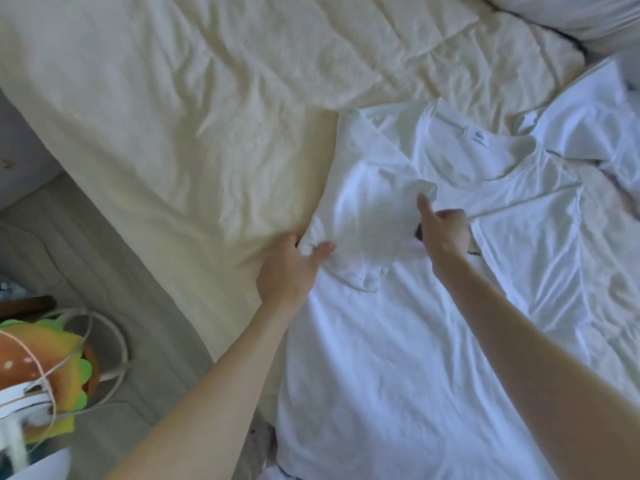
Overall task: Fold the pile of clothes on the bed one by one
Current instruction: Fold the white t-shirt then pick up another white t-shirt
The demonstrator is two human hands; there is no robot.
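1. Cream-sheeted bed [194, 109], rumpled, spread beyond both hands.
2. White T-shirt [398, 341] lying flat on it, collar away, under and between the hands.
3. Left hand [291, 268] pinching the folded-in sleeve [360, 216] at the shirt's left edge.
4. Right hand [443, 233] just right of that sleeve, forefinger stretched onto the sleeve's hem, other fingers curled.

The white T-shirt [398, 358] runs off the bottom edge, so its hem is not visible. The small dark print beside the right hand [445, 233] is half covered and too small to read. At the right edge, more white cloth [595, 123] is cut off.
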